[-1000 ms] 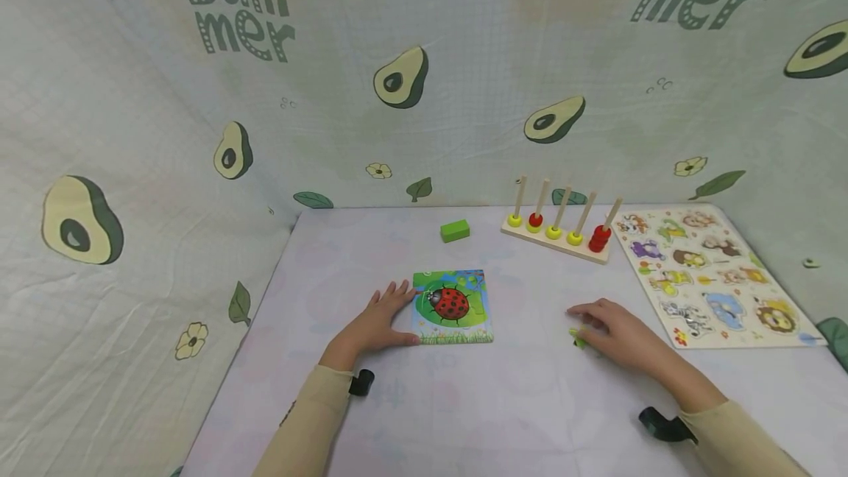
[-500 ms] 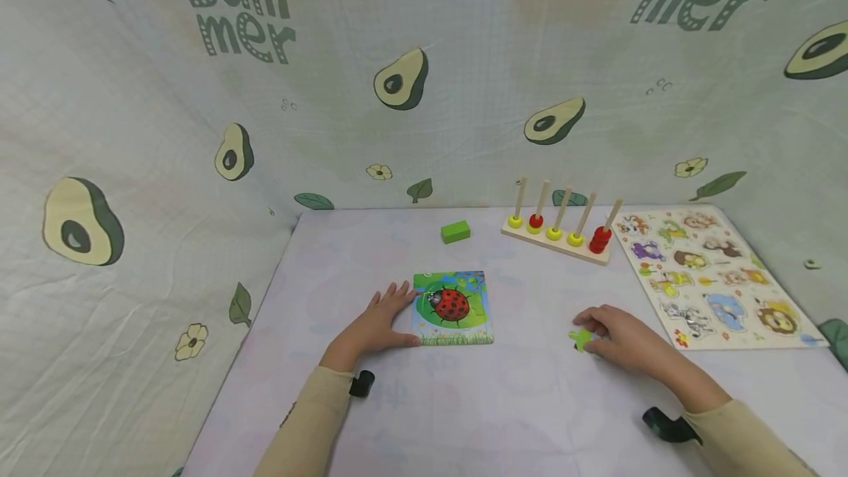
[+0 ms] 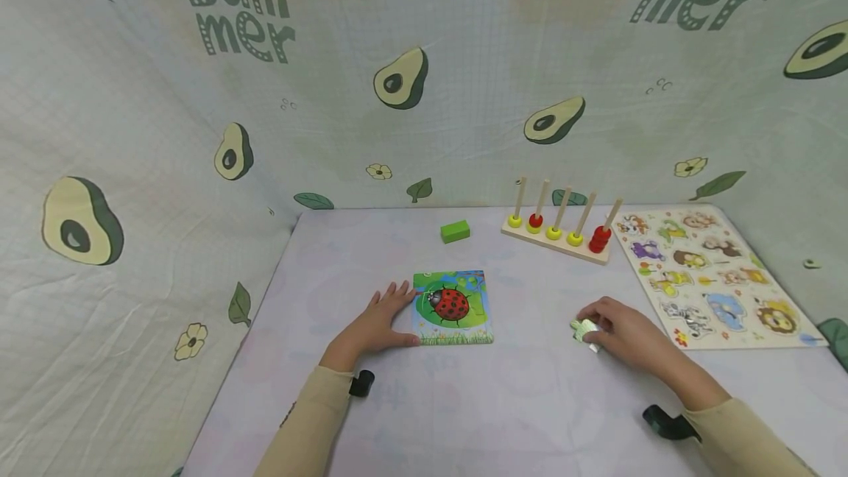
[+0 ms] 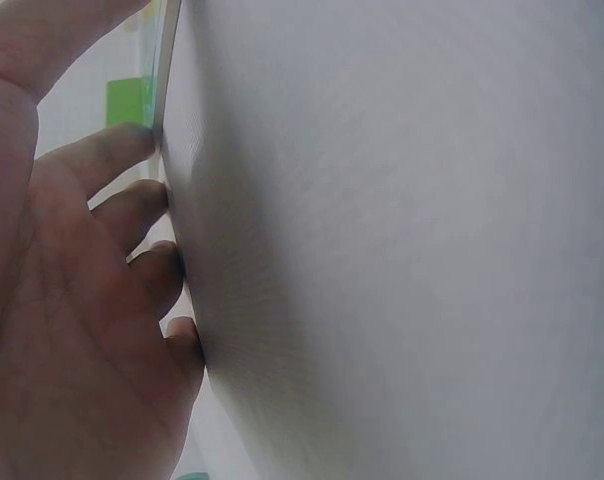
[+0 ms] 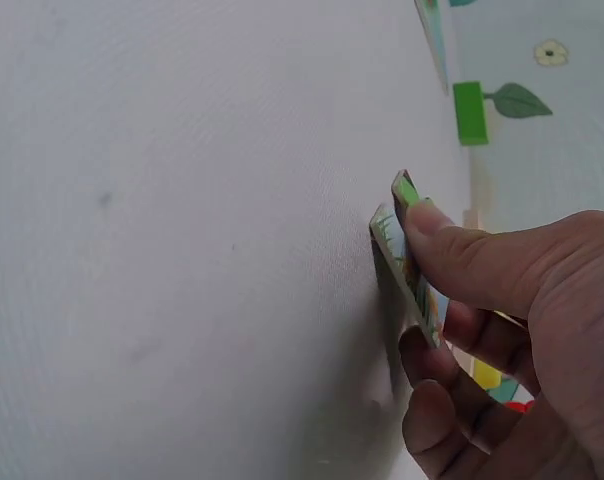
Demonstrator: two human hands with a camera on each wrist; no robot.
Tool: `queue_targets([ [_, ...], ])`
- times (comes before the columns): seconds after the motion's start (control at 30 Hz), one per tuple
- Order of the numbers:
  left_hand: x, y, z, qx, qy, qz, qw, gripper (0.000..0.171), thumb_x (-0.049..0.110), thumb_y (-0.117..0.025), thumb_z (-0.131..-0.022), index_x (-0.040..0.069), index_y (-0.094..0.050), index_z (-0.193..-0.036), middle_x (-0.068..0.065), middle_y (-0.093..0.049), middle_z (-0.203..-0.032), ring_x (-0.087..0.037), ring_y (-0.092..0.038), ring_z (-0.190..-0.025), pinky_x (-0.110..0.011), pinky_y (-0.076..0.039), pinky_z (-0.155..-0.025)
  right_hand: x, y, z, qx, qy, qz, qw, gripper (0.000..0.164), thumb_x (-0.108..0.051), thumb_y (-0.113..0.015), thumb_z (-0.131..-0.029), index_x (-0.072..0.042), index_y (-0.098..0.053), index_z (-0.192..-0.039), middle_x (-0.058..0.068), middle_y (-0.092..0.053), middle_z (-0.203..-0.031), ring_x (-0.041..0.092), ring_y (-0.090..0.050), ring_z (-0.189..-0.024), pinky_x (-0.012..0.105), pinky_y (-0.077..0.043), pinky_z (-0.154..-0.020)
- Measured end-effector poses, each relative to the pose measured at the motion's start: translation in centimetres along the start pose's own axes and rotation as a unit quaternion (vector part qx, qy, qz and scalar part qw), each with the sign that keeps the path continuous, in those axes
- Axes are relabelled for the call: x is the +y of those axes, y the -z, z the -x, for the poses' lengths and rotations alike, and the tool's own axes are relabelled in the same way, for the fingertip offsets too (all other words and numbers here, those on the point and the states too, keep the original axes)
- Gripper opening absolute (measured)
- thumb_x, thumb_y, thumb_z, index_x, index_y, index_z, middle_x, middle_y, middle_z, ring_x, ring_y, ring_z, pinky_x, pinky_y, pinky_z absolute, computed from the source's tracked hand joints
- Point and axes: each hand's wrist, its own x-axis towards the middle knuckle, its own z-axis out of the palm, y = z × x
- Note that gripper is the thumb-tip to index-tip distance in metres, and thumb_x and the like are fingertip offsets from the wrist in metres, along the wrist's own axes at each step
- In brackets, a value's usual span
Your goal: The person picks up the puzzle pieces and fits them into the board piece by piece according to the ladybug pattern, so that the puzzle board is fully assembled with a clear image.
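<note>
A square ladybug puzzle [image 3: 450, 306] lies flat on the table near the middle. My left hand [image 3: 379, 321] rests with spread fingers along its left side, thumb and index finger at the edge. The left wrist view shows the palm of that hand, fingertips on the tabletop. To the right, my right hand [image 3: 619, 333] pinches a small jigsaw piece [image 3: 586, 331] between thumb and fingers. Seen nearly edge-on in the right wrist view, the jigsaw piece [image 5: 410, 270] stands tilted close over the table, with green print and a pale edge.
Behind the puzzle lies a green block [image 3: 455, 232]. A wooden peg stand [image 3: 555, 241] with yellow and red beads stands at the back right. Right of it is an animal puzzle board [image 3: 718, 278]. A printed cloth [image 3: 464, 57] hangs behind the table.
My right hand has shifted slightly right, and the jigsaw piece in it has tilted, now looking paler from above. The left hand and the ladybug puzzle have stayed put.
</note>
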Motion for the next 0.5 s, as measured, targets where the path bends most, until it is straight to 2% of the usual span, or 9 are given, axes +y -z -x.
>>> queue_targets([
  [0.3,0.0,0.1,0.1,-0.003,0.002,0.000,1.0000,0.098,0.049,-0.081,-0.083,0.020,-0.031,-0.162,-0.004,-0.017,-0.169,-0.027,-0.003,-0.157,-0.048,0.000,-0.127,1.0,0.0,-0.5,0.012,-0.043,-0.017,0.999,0.027,-0.023,-0.079,-0.090,-0.016,-0.069,-0.115,0.000,-0.069,-0.101,0.012,-0.050,-0.068,0.024,-0.042,-0.054],
  [0.5,0.0,0.0,0.0,-0.003,0.005,-0.004,1.0000,0.098,0.050,-0.081,-0.083,0.020,-0.031,-0.162,-0.004,-0.017,-0.169,-0.027,-0.003,-0.157,-0.048,0.000,-0.127,1.3,0.1,-0.7,0.018,-0.034,-0.031,0.999,0.026,-0.013,-0.072,-0.095,-0.012,-0.067,-0.120,0.001,-0.066,-0.098,0.012,-0.051,-0.072,0.024,-0.043,-0.057],
])
